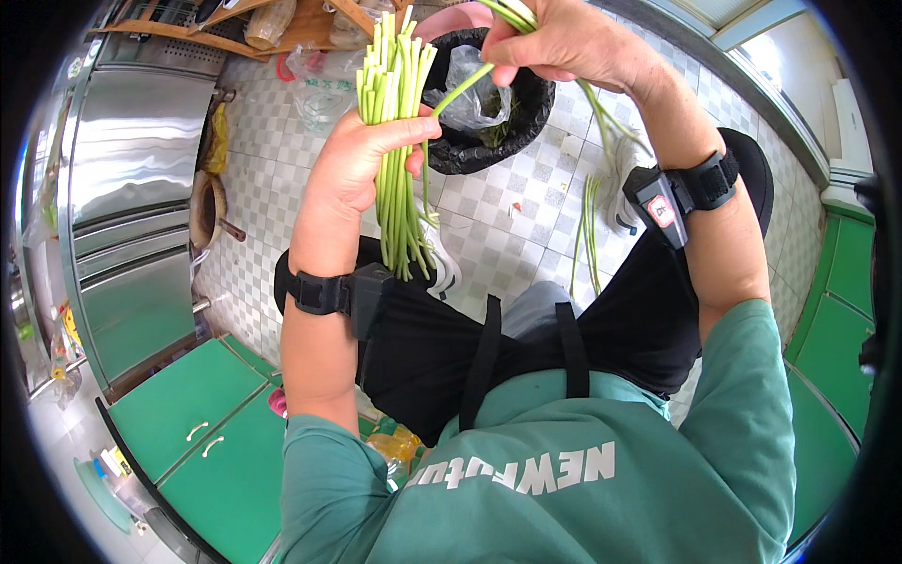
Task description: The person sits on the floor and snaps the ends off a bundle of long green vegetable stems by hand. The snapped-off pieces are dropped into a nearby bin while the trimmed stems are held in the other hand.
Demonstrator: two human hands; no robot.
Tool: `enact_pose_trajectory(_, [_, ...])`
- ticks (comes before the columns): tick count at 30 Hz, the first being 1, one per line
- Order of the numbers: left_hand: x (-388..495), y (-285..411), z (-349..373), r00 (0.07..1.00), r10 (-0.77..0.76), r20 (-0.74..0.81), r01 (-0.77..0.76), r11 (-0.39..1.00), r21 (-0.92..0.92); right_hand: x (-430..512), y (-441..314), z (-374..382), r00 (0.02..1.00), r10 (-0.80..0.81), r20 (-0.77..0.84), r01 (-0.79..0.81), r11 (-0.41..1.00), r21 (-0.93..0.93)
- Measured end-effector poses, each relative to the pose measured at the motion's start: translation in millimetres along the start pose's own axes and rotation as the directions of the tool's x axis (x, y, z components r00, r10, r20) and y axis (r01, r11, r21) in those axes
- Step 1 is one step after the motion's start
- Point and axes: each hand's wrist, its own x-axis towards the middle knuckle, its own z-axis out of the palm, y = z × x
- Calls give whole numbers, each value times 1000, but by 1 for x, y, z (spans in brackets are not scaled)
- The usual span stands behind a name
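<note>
My left hand [366, 144] is closed around a thick bundle of green garlic scapes [398, 204], pale cut ends up and thin tips hanging down. One stalk [461, 90] slants out of the bundle toward my right hand [550, 49]. That hand grips several scapes, whose pale ends [518, 14] rise at the top edge and whose thin tails [606, 116] trail below my wrist. Beyond both hands stands a bin [486, 158] lined with a black bag, with a clear plastic bag [468, 84] and green scraps in it. A few loose scapes [588, 233] lie on the floor between my feet.
Green cabinets [190, 416] and a steel-fronted unit [141, 155] line the left side. A pan [208, 211] stands against that unit. A clear plastic bag [317, 92] lies on the tiled floor near a wooden rack [303, 32]. More green cabinets [838, 317] are at right.
</note>
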Motion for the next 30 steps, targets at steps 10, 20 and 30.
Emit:
enact_pose_trajectory(10, [6,-7,2,1000,-12,-26,14,997,79,15,36,33,858,-421,-294,80,675,-734])
enact_pose_trajectory(20, [-1,1,-16,1000,-16,20,20,979,-202,39,88,2,885,19,-466,-146,960,-238])
enact_pose_trajectory(30, [10,2,-21,988,153,-7,-146,923,-355,18,54,44,991,100,90,-128,907,401])
